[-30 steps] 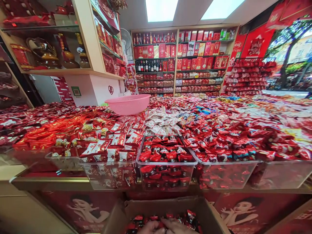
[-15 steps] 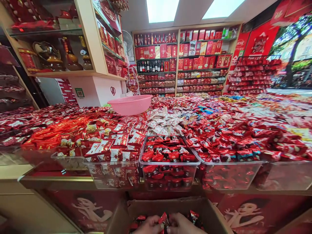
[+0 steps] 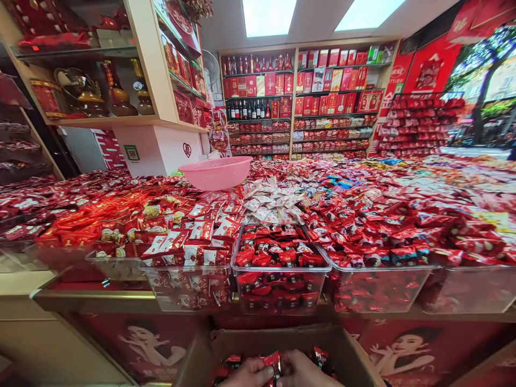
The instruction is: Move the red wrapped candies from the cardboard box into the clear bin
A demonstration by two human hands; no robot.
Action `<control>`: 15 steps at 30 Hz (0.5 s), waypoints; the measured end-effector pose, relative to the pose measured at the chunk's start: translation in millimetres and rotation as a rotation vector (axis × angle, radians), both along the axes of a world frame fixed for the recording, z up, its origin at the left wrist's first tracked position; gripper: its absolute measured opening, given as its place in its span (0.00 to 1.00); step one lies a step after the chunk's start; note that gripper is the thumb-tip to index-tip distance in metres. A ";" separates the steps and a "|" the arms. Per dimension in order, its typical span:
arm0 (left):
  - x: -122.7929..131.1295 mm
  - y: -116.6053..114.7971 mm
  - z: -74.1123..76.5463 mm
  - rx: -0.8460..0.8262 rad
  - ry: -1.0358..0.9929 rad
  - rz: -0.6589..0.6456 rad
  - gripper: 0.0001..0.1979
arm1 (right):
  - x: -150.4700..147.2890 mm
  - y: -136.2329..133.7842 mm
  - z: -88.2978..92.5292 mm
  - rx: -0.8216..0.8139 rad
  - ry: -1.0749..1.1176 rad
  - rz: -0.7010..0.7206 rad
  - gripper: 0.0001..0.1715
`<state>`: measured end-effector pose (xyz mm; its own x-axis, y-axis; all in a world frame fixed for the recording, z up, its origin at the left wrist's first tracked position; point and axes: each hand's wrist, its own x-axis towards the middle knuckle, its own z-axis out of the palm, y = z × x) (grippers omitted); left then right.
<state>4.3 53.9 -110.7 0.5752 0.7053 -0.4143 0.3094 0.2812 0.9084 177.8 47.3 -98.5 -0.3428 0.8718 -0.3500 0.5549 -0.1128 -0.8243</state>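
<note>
At the bottom edge both my hands reach into a cardboard box [image 3: 346,352] of red-wrapped candies. My left hand [image 3: 249,372] and my right hand [image 3: 301,371] are closed together around a bunch of red candy packets [image 3: 273,361], lifted just above the pile. Only the knuckles and backs of the hands show. Straight ahead, above the box, stands a clear plastic bin [image 3: 279,271] partly filled with the same red and black candies.
Clear bins [image 3: 186,285] of other red sweets flank it along the counter edge [image 3: 92,301]. A pink plastic basket [image 3: 216,172] sits on the candy display further back. Shelves [image 3: 298,97] of red boxes and bottles line the far wall.
My hands have risen from flat in the box and closed together on a bunch of candy packets. The view has shifted slightly left.
</note>
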 end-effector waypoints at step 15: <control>-0.5 -3.5 7.3 0.022 -0.101 -0.007 0.25 | -5.9 -5.1 -1.6 -0.042 0.165 0.011 0.18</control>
<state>3.8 50.4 -103.4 0.6183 0.7094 -0.3384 0.2175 0.2594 0.9410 171.8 42.2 -100.1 -0.4081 0.8535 -0.3240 0.4133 -0.1437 -0.8992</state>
